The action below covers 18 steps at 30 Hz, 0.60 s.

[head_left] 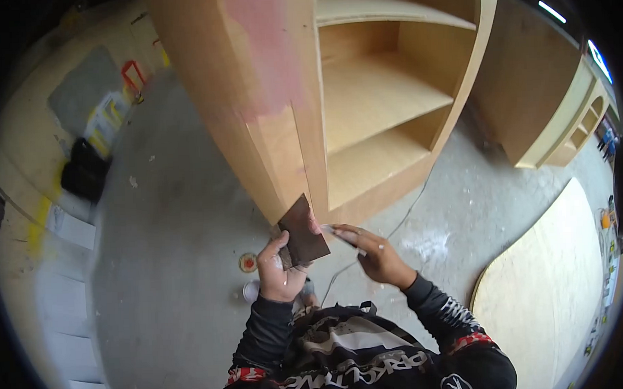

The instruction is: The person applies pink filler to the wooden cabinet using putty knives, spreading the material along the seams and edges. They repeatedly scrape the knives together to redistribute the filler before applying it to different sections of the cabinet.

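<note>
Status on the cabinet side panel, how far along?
Done: a pink coat covers the upper side panel of the wooden cabinet. In hand: the left hand grips a dark brown sheet, likely sandpaper; the right hand pinches a thin pale thing at its edge, too small to identify. Left: the panel's lower part is bare wood, and the sheet seems not yet on the panel.

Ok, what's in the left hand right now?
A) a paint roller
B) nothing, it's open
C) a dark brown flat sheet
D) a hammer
C: the left hand grips a dark brown sheet by its lower edge, held up in front of the bottom corner of the wooden cabinet.
</note>
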{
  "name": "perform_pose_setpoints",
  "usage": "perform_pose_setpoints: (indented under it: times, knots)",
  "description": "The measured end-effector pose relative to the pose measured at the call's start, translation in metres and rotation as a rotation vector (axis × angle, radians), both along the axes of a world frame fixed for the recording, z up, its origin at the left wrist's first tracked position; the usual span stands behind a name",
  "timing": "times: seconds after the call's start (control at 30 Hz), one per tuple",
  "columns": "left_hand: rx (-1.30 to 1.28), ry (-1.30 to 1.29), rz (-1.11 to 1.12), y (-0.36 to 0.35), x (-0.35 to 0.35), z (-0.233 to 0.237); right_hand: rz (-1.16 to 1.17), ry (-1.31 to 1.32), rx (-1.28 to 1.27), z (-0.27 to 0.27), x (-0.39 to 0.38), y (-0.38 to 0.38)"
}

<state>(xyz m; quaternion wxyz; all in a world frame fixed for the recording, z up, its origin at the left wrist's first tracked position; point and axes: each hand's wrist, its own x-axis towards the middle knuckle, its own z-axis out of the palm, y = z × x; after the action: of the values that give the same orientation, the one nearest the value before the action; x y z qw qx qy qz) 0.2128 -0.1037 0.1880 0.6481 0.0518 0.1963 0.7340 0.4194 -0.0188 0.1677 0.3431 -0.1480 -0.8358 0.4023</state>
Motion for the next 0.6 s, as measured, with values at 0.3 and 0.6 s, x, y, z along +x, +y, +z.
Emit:
perform_pose_setpoints:
  times: [0.3,0.6]
  knots:
    - [-0.046,0.59,0.244,-0.025,0.099,-0.037,-0.45,0.94,-1.01,-0.01,0.055,-0.057]
    - [-0.069,0.691,0.265,-0.009,0.135,-0.034,-0.382,0.073,-0.642,-0.019,0.12,-0.095]
